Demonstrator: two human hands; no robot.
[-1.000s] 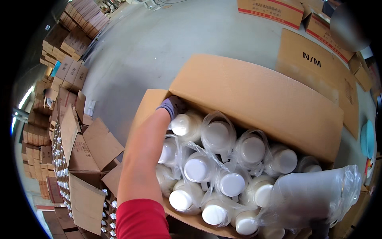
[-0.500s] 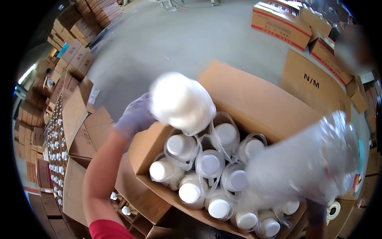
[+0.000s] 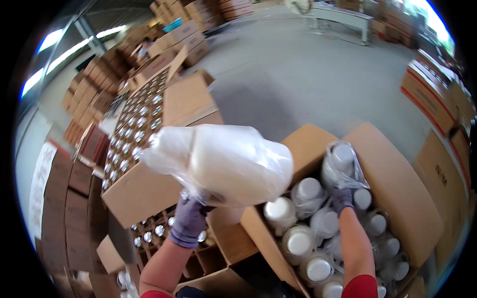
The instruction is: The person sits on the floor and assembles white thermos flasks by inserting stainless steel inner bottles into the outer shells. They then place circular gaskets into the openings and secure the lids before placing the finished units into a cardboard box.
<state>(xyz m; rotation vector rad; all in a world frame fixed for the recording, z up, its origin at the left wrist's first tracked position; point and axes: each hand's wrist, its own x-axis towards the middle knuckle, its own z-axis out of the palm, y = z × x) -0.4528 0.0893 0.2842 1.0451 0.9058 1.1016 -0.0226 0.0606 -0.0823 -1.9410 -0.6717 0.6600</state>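
My left hand point(image 3: 190, 217), in a purple-grey glove, grips a large white bottle point(image 3: 238, 166) wrapped in clear plastic. The bottle lies on its side in the air, its narrower end to the left, left of an open carton point(image 3: 397, 184). Inside that carton stand several white-capped bottles point(image 3: 299, 242) in clear bags. My right hand point(image 3: 343, 199), gloved too, reaches into it and closes on a bagged bottle point(image 3: 342, 161) at its far left corner. The fingers of the right hand are partly hidden.
A divided carton point(image 3: 198, 260) with silver-capped bottles is at lower left. Beyond it stands a larger carton point(image 3: 134, 129) full of silver caps. Stacked boxes point(image 3: 69, 203) line the left. More cartons point(image 3: 427, 94) stand at right, a white table point(image 3: 343, 19) far back.
The view has swung left. My left hand's bottle now lies sideways, near the divided carton. My right hand has moved from a blurred plastic-wrapped thing at the right to the carton's far left corner.
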